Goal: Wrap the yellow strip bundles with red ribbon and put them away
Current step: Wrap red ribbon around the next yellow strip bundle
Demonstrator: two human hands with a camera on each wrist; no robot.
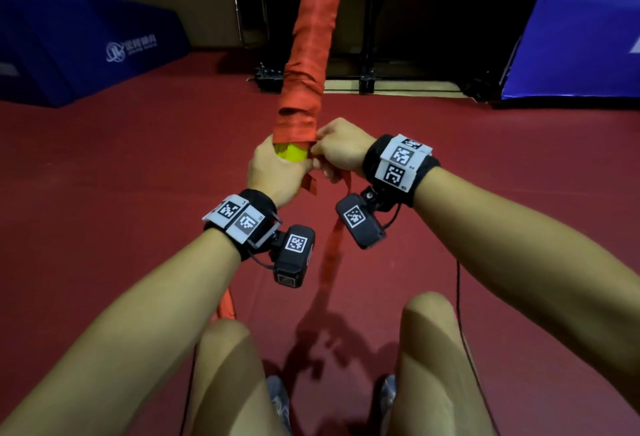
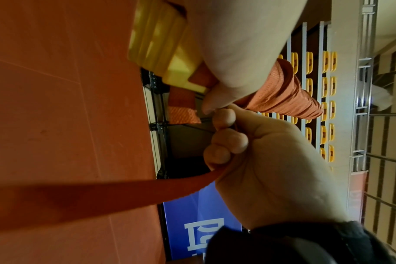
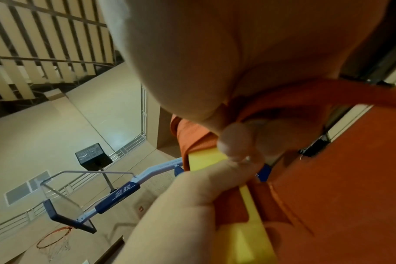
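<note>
One bundle [image 1: 301,96] is in play, and both hands are at its near end. Red ribbon [image 1: 313,20] covers its length, and only the yellow strip ends [image 1: 292,152] show, at the bottom of the wrap. The left hand [image 1: 277,172] is clenched round that yellow end, holding the bundle slanted up and away from the person. The right hand [image 1: 341,150], just beside the bundle's yellow end, pinches the ribbon at the lowest turn. Its other fingers curl round the loose tail [image 1: 332,245], which hangs below the bundle towards the floor [image 1: 121,158].

I judge this to be the tie-off. Hold the tail taut and grip the bundle firmly so the last turn cannot slacken, then knot or tuck the tail tight against the bundle.

Count: one bundle, one ribbon with one long tail and one short end [image 1: 311,186], two hands.
</note>
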